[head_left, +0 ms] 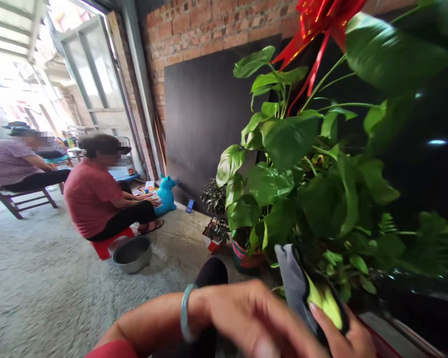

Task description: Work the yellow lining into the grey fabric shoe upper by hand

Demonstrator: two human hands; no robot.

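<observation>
My right hand (358, 340) grips a folded grey and yellow-green cloth (296, 283) with dark edging, one fingertip lying on the yellow-green part. The cloth stands up in front of the leaves of a large potted plant (289, 134). Across the bottom of the view reaches my left hand (242, 315), a pale green bangle (186, 313) around its wrist. Its fingers are stretched out toward the lower part of the cloth and look blurred by motion. Whether they touch the cloth, I cannot tell.
A person in a red shirt (95, 199) sits on a red stool (108, 243), hands at a blue animal-shaped toy (166, 196). A grey basin (132, 254) stands beside them. Another person sits on a wooden chair (26, 199). A small potted plant (214, 231) stands by the dark panel (205, 119).
</observation>
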